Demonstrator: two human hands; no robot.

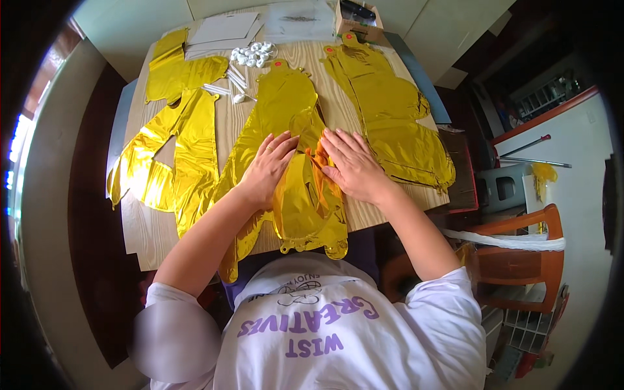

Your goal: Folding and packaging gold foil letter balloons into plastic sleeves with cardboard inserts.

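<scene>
A flat, uninflated gold foil balloon (279, 94) lies in the middle of the table, its lower end reaching the near edge. On its left side my left hand (268, 170) rests flat, fingers stretched out. Across from it my right hand (356, 168) lies on the balloon's right side with its fingers extended. Between the hands the foil is creased and folded, with orange reflections. Another stack of flat gold foil balloons (390, 104) lies to the right. More gold foil balloons (195, 130) spread over the left side.
Small white ribbon coils (253, 54) and white straws (237, 79) lie behind the left hand. White sheets (224, 27) and a cardboard box (359, 26) holding a black object stand at the table's far edge. A wooden chair (552, 260) is at the right.
</scene>
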